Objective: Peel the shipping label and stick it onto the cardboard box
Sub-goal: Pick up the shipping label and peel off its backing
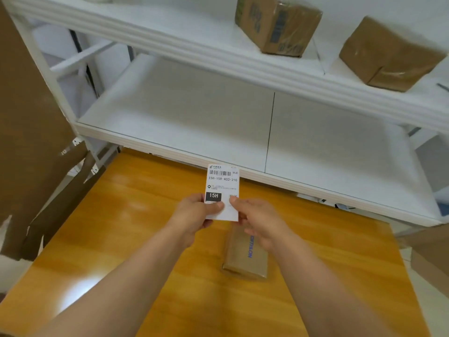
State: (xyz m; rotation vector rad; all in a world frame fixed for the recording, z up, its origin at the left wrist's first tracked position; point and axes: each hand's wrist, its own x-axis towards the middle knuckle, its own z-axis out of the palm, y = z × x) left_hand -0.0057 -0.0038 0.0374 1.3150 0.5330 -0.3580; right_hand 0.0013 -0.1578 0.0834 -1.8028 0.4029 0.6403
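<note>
A white shipping label (223, 183) with a barcode and a black "15H" block stands upright in the air above the table. My left hand (194, 215) pinches its lower left edge, thumb on the printed face. My right hand (257, 221) pinches its lower right corner. Below my right hand, a small flat cardboard box (245, 259) with blue lettering lies on the orange wooden table (136, 227), partly hidden by my right wrist.
A white shelf unit (243, 117) stands behind the table, its lower board bare. Two taped cardboard boxes (279, 23) (388, 54) sit on the upper shelf. Flattened cardboard (34, 132) leans at the left, and more cardboard (430, 259) shows at the right edge.
</note>
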